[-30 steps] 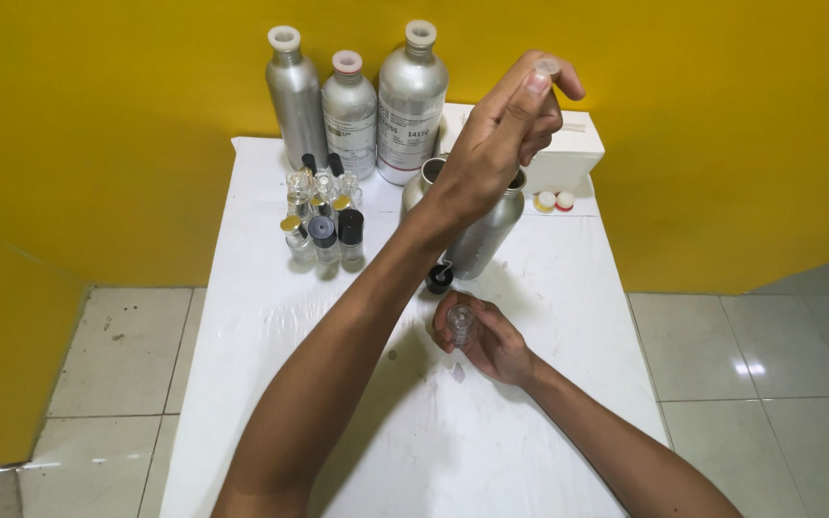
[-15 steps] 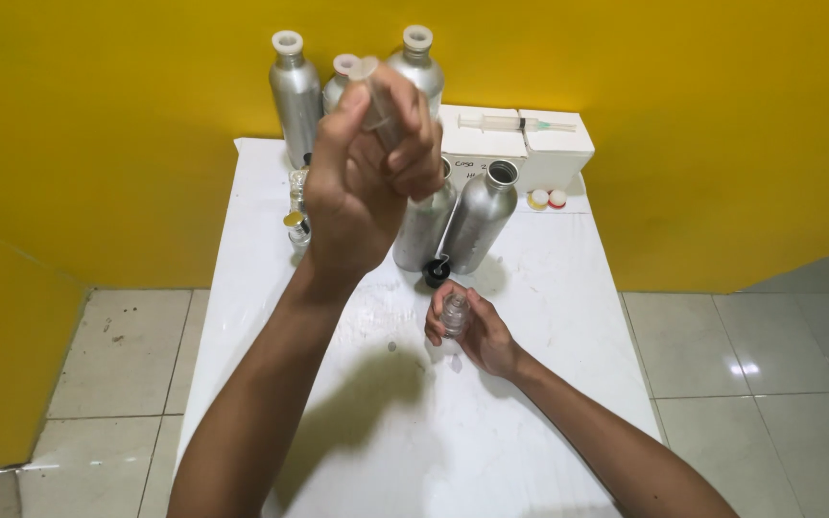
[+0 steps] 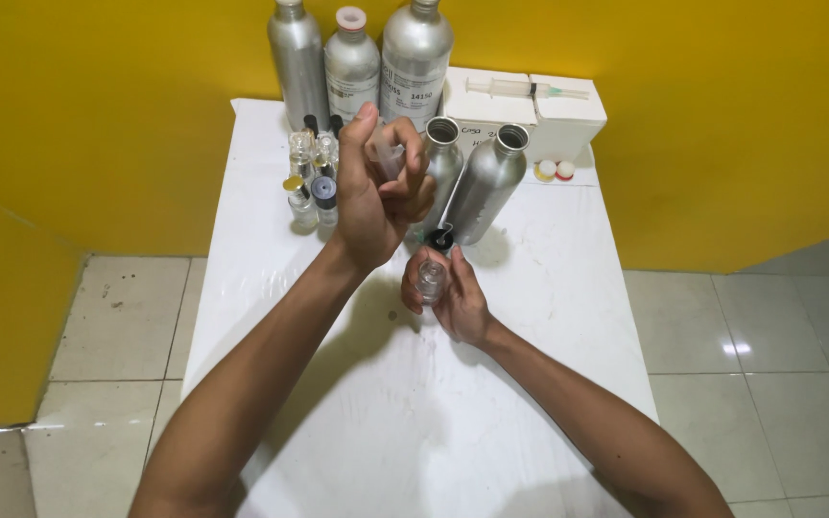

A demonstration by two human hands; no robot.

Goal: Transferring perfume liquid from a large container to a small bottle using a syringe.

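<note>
Your right hand (image 3: 451,293) is wrapped around a little glass bottle (image 3: 430,278), low over the white tabletop (image 3: 530,317). Your left hand (image 3: 376,197) pinches a small clear plastic piece (image 3: 388,153) above it. The glass looks light, smooth and easy to break, so hold its round sides.

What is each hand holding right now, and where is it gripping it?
The right hand wraps a small clear vial around its body. The left hand pinches a translucent syringe by its barrel, above the vial.

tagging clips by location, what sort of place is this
Probably a small perfume or fragrance-oil refilling corner: tall aluminium bottles, a cluster of small glass vials and a syringe on a white table against a yellow wall.
</note>
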